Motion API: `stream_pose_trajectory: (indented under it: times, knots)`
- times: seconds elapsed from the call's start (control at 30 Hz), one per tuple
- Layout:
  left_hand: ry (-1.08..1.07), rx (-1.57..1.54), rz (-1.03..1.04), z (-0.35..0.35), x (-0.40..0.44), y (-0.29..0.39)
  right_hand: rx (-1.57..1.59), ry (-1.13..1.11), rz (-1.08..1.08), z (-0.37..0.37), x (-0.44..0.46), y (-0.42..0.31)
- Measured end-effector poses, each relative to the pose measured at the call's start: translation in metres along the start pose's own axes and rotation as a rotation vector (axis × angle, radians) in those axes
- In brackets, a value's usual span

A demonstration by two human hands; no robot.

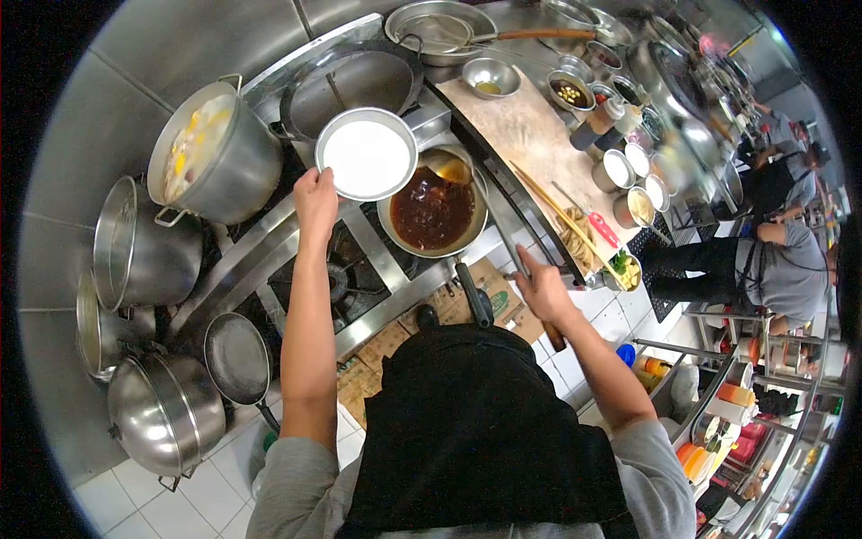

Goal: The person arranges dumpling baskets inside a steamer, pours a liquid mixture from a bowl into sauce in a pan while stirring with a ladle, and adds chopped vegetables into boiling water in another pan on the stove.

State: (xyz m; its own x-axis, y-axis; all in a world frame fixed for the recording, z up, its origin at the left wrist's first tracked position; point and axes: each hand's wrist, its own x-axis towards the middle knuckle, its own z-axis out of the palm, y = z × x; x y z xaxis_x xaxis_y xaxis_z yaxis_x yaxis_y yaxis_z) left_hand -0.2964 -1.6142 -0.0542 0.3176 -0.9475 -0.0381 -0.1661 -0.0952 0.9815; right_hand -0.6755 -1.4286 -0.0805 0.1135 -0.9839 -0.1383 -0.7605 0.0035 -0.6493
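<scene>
Splash risk: bowl of white liquid beside the pan.
Left hand grips one side, so it could tip; right hand holds the ladle in the pan.

Sauce sits in the frying pan on the stove, right of the bowl. A stockpot stands farther left; chopsticks lie on the cutting board at right.
</scene>
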Motion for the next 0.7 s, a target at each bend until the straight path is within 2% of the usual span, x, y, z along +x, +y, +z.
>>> stream_pose_trajectory:
  times: [0.03,0.1,0.2,0.3,0.33,0.43,0.57,0.7]
  knots:
    - [0.008,0.019,0.007,0.0,0.0,-0.001,0.013,-0.053,0.08,0.009,-0.001,-0.003]
    - [0.025,0.058,0.023,0.0,0.0,-0.004,0.091,0.061,-0.051,0.042,-0.005,0.0]
    - [0.03,0.071,0.033,0.0,0.001,-0.005,0.931,-0.359,0.557,0.036,-0.008,-0.012]
    - [0.056,0.135,0.089,0.002,-0.001,-0.003,1.356,-0.381,0.671,0.025,-0.009,-0.009]
    - [0.05,0.162,0.099,0.002,-0.001,-0.004,1.394,-0.412,0.674,0.021,-0.009,-0.007]
    - [0.044,0.228,0.132,0.001,0.0,-0.005,1.195,-0.342,0.634,-0.003,-0.014,-0.025]
    - [0.057,0.269,0.197,0.002,-0.001,-0.003,0.856,-0.322,0.459,-0.03,-0.015,-0.032]
    - [0.053,0.311,0.26,0.007,-0.004,0.009,0.72,-0.252,0.356,-0.051,-0.014,-0.042]
